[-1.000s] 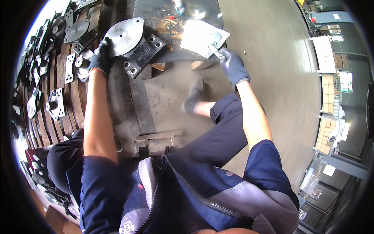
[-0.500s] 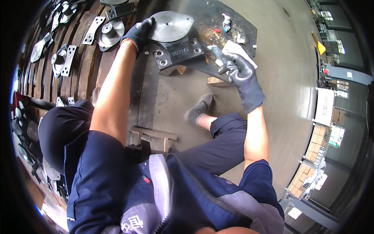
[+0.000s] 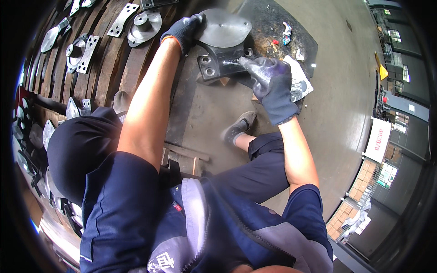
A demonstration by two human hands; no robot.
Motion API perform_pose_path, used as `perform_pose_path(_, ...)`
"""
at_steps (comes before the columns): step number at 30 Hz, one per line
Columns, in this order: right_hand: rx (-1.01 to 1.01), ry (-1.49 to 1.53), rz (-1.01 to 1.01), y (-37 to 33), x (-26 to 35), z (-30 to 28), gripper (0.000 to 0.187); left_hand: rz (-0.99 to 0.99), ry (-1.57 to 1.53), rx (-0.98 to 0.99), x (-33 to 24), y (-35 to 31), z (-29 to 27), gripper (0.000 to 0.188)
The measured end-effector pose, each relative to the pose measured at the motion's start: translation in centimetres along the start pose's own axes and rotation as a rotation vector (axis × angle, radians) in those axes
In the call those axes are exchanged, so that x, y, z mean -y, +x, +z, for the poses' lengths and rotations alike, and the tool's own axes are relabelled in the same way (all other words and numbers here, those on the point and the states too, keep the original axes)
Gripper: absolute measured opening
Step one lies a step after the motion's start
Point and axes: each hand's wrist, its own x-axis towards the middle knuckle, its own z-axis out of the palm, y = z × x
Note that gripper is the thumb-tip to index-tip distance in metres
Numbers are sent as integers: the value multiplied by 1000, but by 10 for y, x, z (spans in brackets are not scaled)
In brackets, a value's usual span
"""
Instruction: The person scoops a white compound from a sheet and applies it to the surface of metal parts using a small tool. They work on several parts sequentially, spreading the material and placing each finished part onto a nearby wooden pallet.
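Note:
My left hand (image 3: 187, 31), in a dark glove, is closed on the left edge of a metal bracket (image 3: 224, 28). This bracket has a bare, rounded silver plate above a black base with bolt holes. Raised characters on the base's front carry a pale smear. My gloved right hand (image 3: 268, 77) reaches in from the right, its foremost fingertip at those characters. Its other fingers are curled, and whatever they may hold is hidden. Beside that hand lies a white sheet (image 3: 299, 81) with grey smears, on a dark, stained work surface (image 3: 307, 43).
A crumpled tube (image 3: 287, 34) and a small red cap (image 3: 275, 42) lie on the work surface. Several similar metal parts (image 3: 144, 28) rest on wooden slats (image 3: 102, 68) at left. My foot (image 3: 241, 125) is on the floor below. Stacked cartons (image 3: 364, 179) stand far right.
My right hand has moved left onto the bracket's raised characters, uncovering more of the smeared sheet. A pale smear now shows there. The whole view has shifted; my left hand keeps its hold.

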Motion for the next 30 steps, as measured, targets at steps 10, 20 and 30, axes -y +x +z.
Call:
perform_pose_path(10,58,-352,-267,9,-4,-6,40,-70,-128,-8,-11,-12,-8,47)
perform_pose_path(20,95,286,160,7,-29,13,19,5,65,35,3,3,3,35)
perform_pose_path(30,-77,254,-79,9,-23,-3,13,52,55,-54,8,4,5,46)
